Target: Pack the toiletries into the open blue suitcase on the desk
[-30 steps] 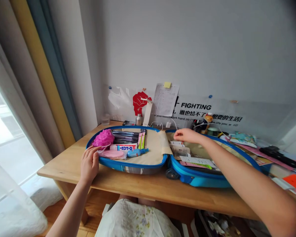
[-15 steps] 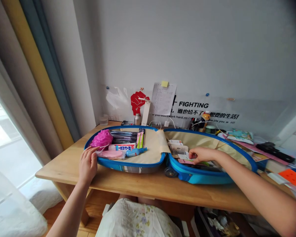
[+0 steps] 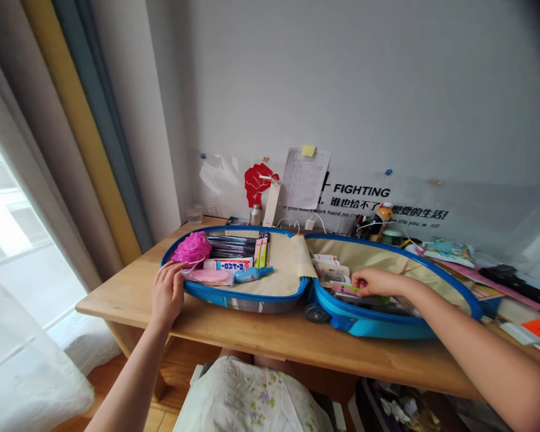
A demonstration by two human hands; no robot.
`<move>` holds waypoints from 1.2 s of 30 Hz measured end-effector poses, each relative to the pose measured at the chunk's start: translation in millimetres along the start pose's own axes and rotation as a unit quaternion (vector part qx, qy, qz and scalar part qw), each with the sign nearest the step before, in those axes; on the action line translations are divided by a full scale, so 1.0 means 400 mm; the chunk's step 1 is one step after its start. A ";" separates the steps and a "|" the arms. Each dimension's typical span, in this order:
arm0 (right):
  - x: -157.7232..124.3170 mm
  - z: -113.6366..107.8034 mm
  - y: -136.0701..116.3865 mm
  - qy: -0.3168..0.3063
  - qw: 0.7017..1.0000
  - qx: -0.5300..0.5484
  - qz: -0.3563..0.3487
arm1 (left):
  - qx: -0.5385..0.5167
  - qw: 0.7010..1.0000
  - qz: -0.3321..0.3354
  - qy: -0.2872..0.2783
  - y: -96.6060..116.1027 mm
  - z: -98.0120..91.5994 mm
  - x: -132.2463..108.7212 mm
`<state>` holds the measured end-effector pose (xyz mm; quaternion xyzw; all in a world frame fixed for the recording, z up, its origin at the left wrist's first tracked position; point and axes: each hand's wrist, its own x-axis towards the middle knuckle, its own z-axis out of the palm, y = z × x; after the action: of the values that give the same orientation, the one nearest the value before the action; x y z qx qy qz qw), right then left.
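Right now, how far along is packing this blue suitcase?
Done: the left half holds a pink sponge and toothpaste box. In hand: the right hand touches a pink packet in the right half; the left hand rests on the rim. Left: the suitcase is open.

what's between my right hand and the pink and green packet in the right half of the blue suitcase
Nothing visible. The right hand lies directly on the flat pink and green packet, fingertips touching it, in the right half of the blue hard-shell suitcase.

A single head-worn camera sits above the near edge of the table [image 3: 261, 339], looking forward and slightly down at the open blue suitcase [image 3: 364, 327] close by, with the wall [image 3: 342, 90] just behind the suitcase.
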<state>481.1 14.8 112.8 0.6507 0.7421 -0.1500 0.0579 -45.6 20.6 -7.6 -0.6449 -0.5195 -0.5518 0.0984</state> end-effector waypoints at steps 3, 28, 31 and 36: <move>-0.011 -0.043 0.001 0.044 0.998 0.033 -0.011 | 0.001 1.000 -0.004 -0.002 0.000 0.000 -0.001; 0.247 -0.108 -0.416 0.196 0.894 0.403 -0.012 | 0.029 0.998 0.041 -0.030 0.018 -0.009 -0.018; 0.286 -0.107 -0.440 0.185 0.905 0.382 -0.003 | 0.030 0.998 0.044 -0.030 0.018 -0.010 -0.018; 0.340 -0.068 -0.470 0.154 0.927 0.341 0.017 | 0.036 0.998 0.053 -0.024 0.012 -0.009 -0.018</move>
<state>279.4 131.4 128.1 0.6592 0.6347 -0.2907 -0.2795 -43.1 12.0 -10.3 -0.6809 -0.5062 -0.5110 0.1379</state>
